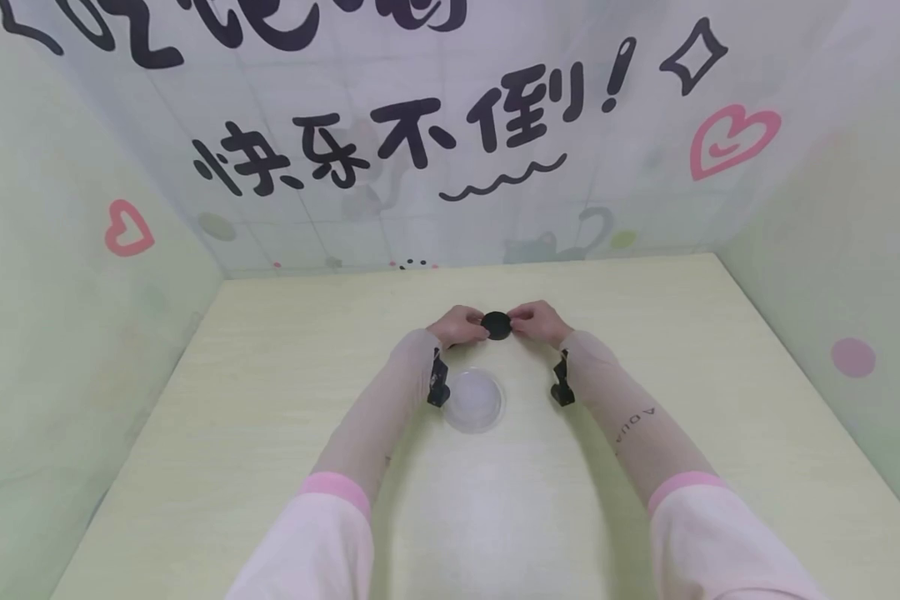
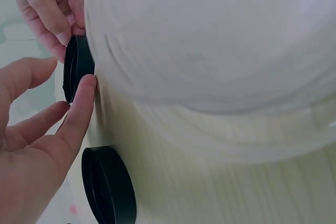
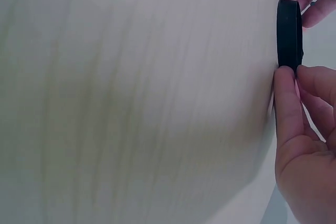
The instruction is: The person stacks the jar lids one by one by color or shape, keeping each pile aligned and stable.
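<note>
A round black lid (image 1: 497,326), its hollow side facing up, lies between both hands close over the tabletop. My left hand (image 1: 459,326) holds its left edge; in the left wrist view the thumb (image 2: 86,82) touches the lid's side, a finger meets the rim, and another finger stands apart. At the opposite edge my right hand (image 1: 542,322) pinches the lid between thumb and finger, seen in the right wrist view near the lid (image 3: 289,35). A second black lid (image 2: 113,187) rests hollow side up beneath the left hand, hidden from the head view.
A clear, round plastic container (image 1: 474,401) stands on the pale wooden tabletop (image 1: 285,400), right beside the left wrist's black camera mount (image 1: 438,379). Another mount (image 1: 562,379) sits on the right wrist. Printed wall sheets (image 1: 420,225) enclose the table's back and sides.
</note>
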The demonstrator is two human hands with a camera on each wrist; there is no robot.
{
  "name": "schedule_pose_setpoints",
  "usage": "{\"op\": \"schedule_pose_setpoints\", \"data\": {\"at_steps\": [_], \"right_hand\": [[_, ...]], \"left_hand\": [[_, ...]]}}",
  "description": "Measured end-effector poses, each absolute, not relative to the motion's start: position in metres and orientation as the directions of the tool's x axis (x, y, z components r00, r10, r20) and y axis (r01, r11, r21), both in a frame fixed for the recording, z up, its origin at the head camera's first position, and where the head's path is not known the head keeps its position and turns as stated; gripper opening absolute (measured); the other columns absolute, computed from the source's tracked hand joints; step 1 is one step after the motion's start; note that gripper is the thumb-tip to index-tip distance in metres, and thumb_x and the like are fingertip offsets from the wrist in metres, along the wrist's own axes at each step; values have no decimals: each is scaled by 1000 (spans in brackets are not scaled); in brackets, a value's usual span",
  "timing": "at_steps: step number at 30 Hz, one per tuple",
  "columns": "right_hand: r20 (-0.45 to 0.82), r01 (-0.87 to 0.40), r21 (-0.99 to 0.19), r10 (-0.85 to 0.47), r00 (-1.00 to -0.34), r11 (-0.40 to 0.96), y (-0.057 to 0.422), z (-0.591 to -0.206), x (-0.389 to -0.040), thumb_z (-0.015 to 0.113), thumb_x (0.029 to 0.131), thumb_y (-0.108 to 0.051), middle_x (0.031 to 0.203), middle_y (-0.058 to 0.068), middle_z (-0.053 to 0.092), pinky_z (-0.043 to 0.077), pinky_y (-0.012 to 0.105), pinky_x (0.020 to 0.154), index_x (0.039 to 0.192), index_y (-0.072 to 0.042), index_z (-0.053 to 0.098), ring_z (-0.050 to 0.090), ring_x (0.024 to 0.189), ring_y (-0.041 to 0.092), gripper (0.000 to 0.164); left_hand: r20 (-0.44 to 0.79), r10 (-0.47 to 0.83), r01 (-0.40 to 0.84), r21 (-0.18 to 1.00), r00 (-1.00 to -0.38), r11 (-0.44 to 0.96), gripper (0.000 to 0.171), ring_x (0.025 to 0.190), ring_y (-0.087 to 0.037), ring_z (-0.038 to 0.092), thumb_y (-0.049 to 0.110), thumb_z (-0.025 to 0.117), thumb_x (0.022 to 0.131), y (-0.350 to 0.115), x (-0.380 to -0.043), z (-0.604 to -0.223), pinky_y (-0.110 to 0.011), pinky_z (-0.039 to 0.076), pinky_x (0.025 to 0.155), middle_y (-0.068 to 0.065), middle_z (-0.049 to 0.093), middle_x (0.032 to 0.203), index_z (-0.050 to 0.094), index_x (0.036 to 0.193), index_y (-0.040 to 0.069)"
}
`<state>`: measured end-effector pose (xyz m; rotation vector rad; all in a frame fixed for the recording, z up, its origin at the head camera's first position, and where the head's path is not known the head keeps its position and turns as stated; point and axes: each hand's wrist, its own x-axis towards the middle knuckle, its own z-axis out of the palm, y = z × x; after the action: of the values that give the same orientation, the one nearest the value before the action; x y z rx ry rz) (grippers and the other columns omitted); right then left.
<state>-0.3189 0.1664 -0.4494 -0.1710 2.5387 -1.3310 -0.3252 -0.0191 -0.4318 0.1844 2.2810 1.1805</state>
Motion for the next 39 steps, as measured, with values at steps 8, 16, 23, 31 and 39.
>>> {"op": "schedule_pose_setpoints", "data": {"at_steps": [8, 16, 23, 31, 39], "right_hand": [[-196, 36, -824, -225, -955, 566, 166, -446, -317, 54, 86, -4, 109, 23, 57, 45, 25, 78, 111, 8, 57, 55, 96, 26, 27], [-209, 64, -828, -201, -957, 557, 166, -448, -316, 57, 85, -6, 107, 22, 59, 47, 20, 72, 107, 7, 60, 57, 91, 22, 26], [-209, 98, -845, -156, -965, 526, 165, -449, -314, 57, 84, -4, 102, 21, 60, 50, 21, 70, 103, 7, 62, 59, 83, 18, 22], [-185, 85, -823, -124, -975, 562, 165, -444, -312, 57, 83, -4, 94, 17, 64, 48, 21, 65, 98, 5, 64, 58, 74, 14, 19], [-164, 65, -842, -140, -976, 535, 163, -435, -312, 57, 83, -5, 95, 19, 63, 50, 20, 61, 99, 6, 64, 59, 68, 10, 20]], "left_hand": [[-398, 375, -90, 777, -837, 624, 50, 96, -20, 52, 12, 60, 82, -19, -322, -428, -28, 43, 85, -15, 52, 116, 43, 127, -1], [-409, 366, -116, 783, -836, 610, 49, 94, -19, 54, 9, 61, 82, -19, -321, -428, -26, 45, 81, -15, 52, 115, 44, 127, -1], [-409, 358, -137, 796, -840, 589, 48, 93, -18, 55, 8, 61, 81, -18, -318, -427, -25, 46, 79, -13, 53, 115, 45, 126, 1], [-379, 333, -137, 811, -864, 569, 43, 93, -18, 56, 7, 62, 80, -18, -317, -427, -24, 47, 77, -11, 56, 112, 50, 121, 5], [-326, 295, -168, 875, -898, 454, 34, 85, -23, 61, 4, 61, 82, -21, -313, -422, -30, 50, 75, -15, 56, 103, 54, 114, 1]]}}
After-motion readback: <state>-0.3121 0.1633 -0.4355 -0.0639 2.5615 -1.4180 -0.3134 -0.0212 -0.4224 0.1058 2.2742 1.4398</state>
